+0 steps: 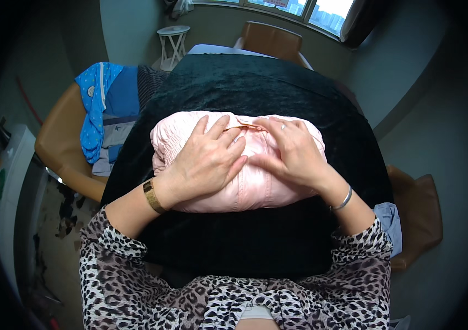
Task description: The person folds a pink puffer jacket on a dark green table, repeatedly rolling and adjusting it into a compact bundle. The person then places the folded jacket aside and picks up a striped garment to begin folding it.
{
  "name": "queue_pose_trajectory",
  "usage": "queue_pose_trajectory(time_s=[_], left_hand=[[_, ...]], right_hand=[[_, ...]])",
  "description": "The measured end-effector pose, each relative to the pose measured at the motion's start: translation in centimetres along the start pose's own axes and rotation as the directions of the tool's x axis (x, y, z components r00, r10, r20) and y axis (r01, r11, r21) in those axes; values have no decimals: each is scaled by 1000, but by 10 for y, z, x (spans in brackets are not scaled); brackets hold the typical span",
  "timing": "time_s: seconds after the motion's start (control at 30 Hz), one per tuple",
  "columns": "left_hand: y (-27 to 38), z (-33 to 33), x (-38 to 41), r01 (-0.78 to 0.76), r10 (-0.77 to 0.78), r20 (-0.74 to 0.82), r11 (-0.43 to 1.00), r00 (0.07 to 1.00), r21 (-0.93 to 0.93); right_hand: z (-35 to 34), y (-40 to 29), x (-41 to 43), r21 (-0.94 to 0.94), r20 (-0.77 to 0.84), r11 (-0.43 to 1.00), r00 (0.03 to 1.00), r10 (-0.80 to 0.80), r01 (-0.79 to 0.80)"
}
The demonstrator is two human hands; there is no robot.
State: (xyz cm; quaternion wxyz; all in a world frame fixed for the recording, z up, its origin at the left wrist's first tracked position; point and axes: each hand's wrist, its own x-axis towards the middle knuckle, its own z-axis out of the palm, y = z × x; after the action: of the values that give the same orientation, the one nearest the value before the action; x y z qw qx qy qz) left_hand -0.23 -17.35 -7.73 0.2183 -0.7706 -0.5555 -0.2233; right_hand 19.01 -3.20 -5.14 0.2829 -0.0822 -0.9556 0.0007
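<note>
A shiny pale-pink padded garment (254,185), folded into a thick bundle, lies on the dark green velvet cloth (234,243). Its left end is gathered into wrinkles, and an edge with a fold or opening shows along the top middle. My left hand (209,159) rests flat on the left half with its fingers spread. On the right half lies my right hand (294,150), its thumb apart from the fingers and the fingertips by the upper edge. Neither hand clearly pinches the fabric. The garment's underside is hidden.
At left, a tan chair (58,140) holds folded clothes and a blue patterned garment (91,119). Another tan chair (422,218) at right bears grey-blue cloth (389,225). Beyond the table stand a brown chair (271,41) and a small white side table (173,31) near the window.
</note>
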Motion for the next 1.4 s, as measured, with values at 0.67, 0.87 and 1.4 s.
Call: queue_pose_trajectory(time_s=[0.67,0.87,1.4], left_hand=[[7,1,3,82,-85,-31,994,996,-74],[-8,-26,18,113,-210,-117,829,971,-548],[-14,8,-8,118,-111,156,992,982,-38]], right_hand=[[17,-19,0,-211,-135,975,986,-94,64],[20,-15,-9,-72,-198,997,980,-38,25],[10,24,-84,-63,-86,978,977,193,-199]])
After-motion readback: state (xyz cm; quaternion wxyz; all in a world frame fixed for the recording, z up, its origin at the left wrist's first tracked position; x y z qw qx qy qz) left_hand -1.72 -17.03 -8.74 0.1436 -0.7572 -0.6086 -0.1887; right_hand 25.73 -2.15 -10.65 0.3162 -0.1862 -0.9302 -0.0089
